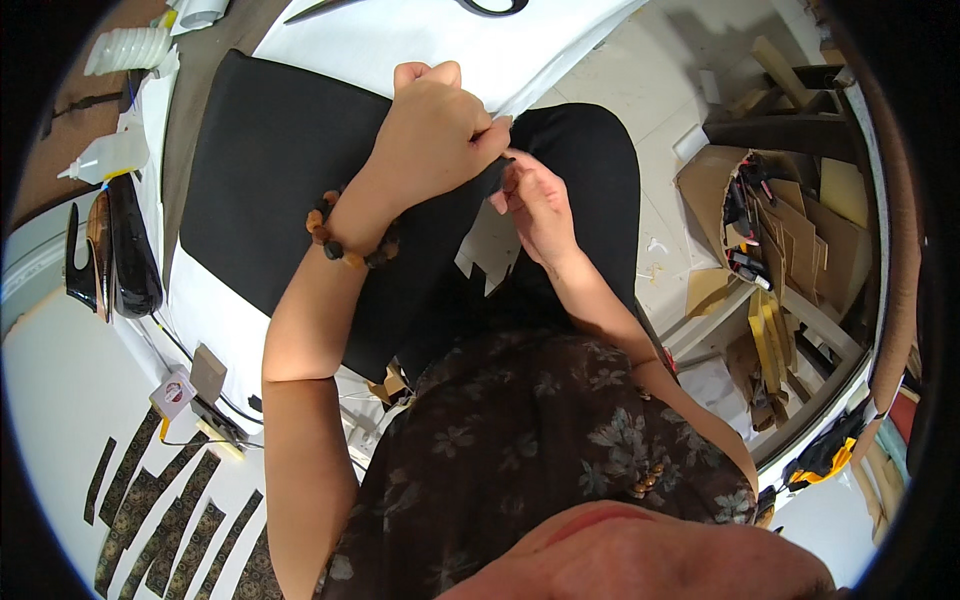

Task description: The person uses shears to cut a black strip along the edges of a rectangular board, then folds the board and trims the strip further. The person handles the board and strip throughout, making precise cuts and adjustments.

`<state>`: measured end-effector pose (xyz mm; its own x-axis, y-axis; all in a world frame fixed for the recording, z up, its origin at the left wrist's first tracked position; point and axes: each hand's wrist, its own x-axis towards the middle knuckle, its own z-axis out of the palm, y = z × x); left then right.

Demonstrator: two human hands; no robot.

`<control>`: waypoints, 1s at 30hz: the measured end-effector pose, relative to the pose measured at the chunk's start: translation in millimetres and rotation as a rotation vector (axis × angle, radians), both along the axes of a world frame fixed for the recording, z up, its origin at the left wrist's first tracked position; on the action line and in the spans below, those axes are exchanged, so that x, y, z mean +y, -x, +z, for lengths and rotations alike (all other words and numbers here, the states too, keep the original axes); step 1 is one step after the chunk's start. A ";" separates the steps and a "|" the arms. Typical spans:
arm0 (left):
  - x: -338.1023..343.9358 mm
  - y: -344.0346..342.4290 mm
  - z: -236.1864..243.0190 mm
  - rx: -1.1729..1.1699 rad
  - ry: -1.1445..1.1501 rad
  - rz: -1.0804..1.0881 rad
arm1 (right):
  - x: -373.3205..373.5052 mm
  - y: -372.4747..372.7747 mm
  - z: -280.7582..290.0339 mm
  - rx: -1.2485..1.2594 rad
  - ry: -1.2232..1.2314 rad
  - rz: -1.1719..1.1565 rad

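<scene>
A large flat black sheet [285,165] with rounded corners lies over the table edge and reaches across my lap. My left hand [435,130], with a beaded bracelet at the wrist, is closed above its far right part. Thumb and fingers pinch together there, but what they hold is too small to make out. Just right of it and slightly nearer, my right hand [540,205] is closed too, its curled fingertips on a dark edge that looks like part of the sheet. The two hands almost meet. Some of the right fingers are blurred.
White paper [440,50] covers the far table, with black-handled scissors [492,6] on it. At left stand a squeeze bottle [112,155] and a glossy black tool [130,245]. Patterned dark strips [160,510] lie lower left. Cardboard pieces [800,235] fill a rack at right.
</scene>
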<state>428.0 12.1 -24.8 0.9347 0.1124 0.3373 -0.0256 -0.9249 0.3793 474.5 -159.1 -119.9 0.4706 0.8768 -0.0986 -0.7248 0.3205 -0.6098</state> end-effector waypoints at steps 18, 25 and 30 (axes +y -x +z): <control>1.4 1.6 -0.9 0.023 -0.017 0.007 | 2.0 4.5 7.3 -0.183 0.094 -0.075; 1.1 3.7 0.3 0.036 -0.013 0.010 | 10.0 9.6 9.6 -0.186 0.073 -0.078; 1.4 3.8 -0.9 0.014 -0.016 0.005 | 6.1 2.1 -6.6 -0.049 0.000 0.032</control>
